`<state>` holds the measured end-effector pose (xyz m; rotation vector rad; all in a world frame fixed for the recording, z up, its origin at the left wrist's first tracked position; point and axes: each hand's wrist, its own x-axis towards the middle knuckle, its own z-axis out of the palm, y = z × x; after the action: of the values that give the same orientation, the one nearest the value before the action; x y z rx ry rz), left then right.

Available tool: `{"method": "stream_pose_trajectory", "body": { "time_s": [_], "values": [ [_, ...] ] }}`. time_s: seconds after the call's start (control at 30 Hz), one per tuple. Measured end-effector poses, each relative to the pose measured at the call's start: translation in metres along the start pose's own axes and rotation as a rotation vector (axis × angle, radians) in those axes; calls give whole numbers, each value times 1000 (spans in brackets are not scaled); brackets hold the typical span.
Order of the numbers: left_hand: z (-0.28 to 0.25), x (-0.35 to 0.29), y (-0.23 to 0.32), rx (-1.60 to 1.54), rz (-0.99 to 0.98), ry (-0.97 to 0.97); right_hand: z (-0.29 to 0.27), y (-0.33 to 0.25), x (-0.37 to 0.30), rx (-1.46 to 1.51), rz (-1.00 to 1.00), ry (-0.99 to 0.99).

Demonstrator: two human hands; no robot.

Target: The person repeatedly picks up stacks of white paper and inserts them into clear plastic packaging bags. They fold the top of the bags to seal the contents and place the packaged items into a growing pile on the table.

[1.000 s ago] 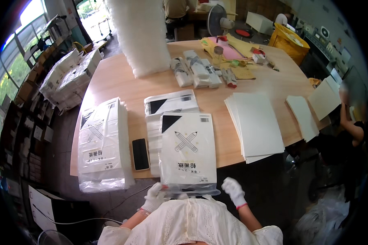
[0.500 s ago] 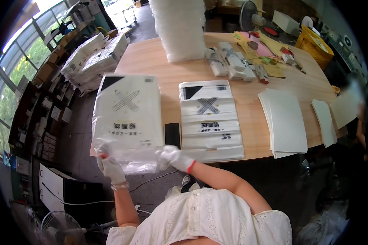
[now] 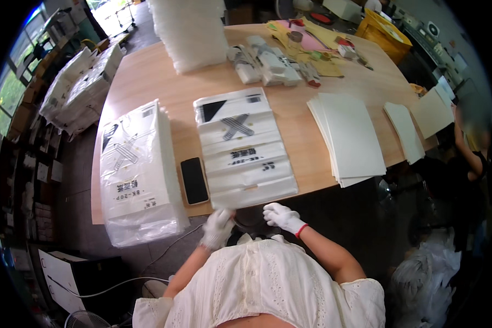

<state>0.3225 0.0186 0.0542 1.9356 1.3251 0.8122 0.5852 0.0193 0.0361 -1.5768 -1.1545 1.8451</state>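
Both my hands, in white knit gloves, are in front of the table's near edge. My left hand is just below the middle stack of printed plastic bags; motion smears its fingers. My right hand, with a red cuff, is a little apart from it, fingers curled in and nothing seen in them. The bags lie flat, showing crossed pencils and a black corner. To their left a thicker stack of similar clear-film bags overhangs the edge. A black phone lies between the two stacks.
White paper sheets lie fanned at the right, beside a narrower stack. A tall translucent white pile stands at the back, near wrapped bundles and yellow paper scraps. Another person's arm is at far right.
My hands have left the left bag stack and moved right, to the front of the middle stack. The left stack's film edge has dropped. The whole view has shifted.
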Motion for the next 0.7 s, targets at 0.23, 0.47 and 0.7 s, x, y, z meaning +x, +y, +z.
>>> {"method": "stream_pose_trajectory", "body": {
  "time_s": [0.23, 0.47, 0.7],
  "values": [
    [38, 122, 3, 437, 144, -44, -40, 11, -43, 187, 19, 186],
    [18, 141, 8, 193, 11, -189, -2, -65, 2, 129, -57, 108],
    [-21, 189, -25, -1335, -436, 193, -14, -90, 83, -744, -638, 574]
  ]
}}
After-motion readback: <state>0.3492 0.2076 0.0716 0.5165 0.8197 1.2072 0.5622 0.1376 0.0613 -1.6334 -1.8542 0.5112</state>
